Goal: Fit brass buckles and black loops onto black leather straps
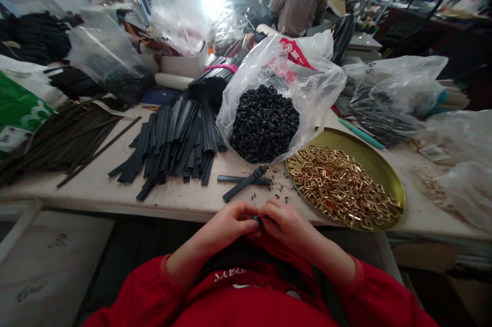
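Note:
At the table's front edge, my left hand [235,220] and my right hand [282,218] meet with fingers pinched together. A small black piece [256,220] shows between the fingertips, mostly covered, so its kind cannot be made out. Just beyond the hands, two black straps [242,188] with gold buckles at their ends lie crossed. Behind them, a clear plastic bag [321,81] stands open, full of small black loops [265,124]. To the right sits a round gold tray [378,158] heaped with gold buckles [342,183]. A pile of black straps [177,137] spreads out on the left.
Long brown strips [77,137] and a green bag [23,104] lie at the far left. A turquoise pen-like tool [361,134] rests behind the tray. Plastic bags [400,81] crowd the right side. A person [302,1] sits with their back turned further off.

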The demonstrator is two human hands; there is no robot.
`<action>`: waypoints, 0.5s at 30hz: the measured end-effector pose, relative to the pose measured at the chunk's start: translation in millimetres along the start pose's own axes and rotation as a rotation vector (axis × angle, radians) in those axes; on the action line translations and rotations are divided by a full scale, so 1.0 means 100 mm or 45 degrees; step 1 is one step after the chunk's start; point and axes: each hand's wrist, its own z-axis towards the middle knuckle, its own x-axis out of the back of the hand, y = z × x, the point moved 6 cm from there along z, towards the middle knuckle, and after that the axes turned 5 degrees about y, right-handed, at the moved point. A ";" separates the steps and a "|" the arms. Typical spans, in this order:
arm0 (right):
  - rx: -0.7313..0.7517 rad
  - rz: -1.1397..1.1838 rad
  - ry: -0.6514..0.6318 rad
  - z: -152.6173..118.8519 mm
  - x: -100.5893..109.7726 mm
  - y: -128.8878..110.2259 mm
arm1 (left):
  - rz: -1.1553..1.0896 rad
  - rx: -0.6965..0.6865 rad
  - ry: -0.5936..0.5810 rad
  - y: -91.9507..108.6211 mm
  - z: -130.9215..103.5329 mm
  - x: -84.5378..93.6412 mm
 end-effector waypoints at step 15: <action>-0.266 0.406 0.225 -0.21 -0.03 0.14 | 1.078 -0.246 0.072 0.32 -0.13 -0.13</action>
